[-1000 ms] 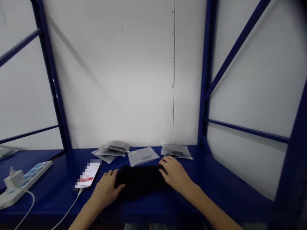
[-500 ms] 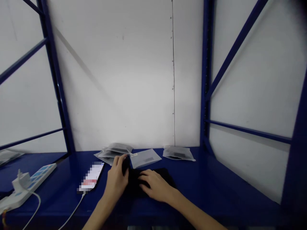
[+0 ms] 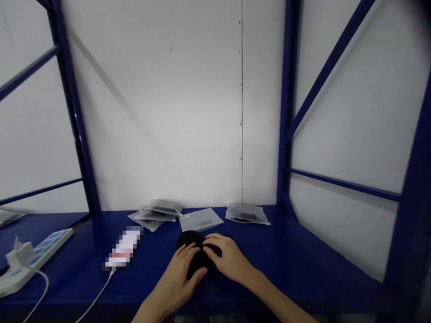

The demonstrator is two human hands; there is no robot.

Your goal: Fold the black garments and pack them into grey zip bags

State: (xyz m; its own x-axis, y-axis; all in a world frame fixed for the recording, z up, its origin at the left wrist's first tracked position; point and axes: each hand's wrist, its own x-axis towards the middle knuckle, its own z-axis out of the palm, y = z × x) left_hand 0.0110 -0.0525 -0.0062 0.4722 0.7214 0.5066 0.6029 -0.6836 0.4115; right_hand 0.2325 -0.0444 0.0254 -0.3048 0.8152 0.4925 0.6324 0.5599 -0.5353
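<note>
A black cloth item (image 3: 193,237), partly folded over, lies at the front of the blue shelf; its exact kind is hidden by its dark colour and my hands. My left hand (image 3: 182,273) grips its near left part, with the thumb apart from the fingers and black fabric between them. From the right, my right hand (image 3: 227,258) holds the folded fabric near its middle, fingers and thumb curved around it. The fingertips of both hands are close together on the cloth.
Behind the cloth lie a flat frosted zip bag (image 3: 200,220), a stack of filled bags (image 3: 158,211) and another bag (image 3: 247,214). To the left are a phone (image 3: 124,246) on a white cable and a power strip (image 3: 43,253) with a charger. Blue shelf posts (image 3: 286,112) flank the white wall.
My left hand has come down and toward me, folding the raised part of the black cloth over. My right hand stays on the cloth, its fingers now nearer the left hand.
</note>
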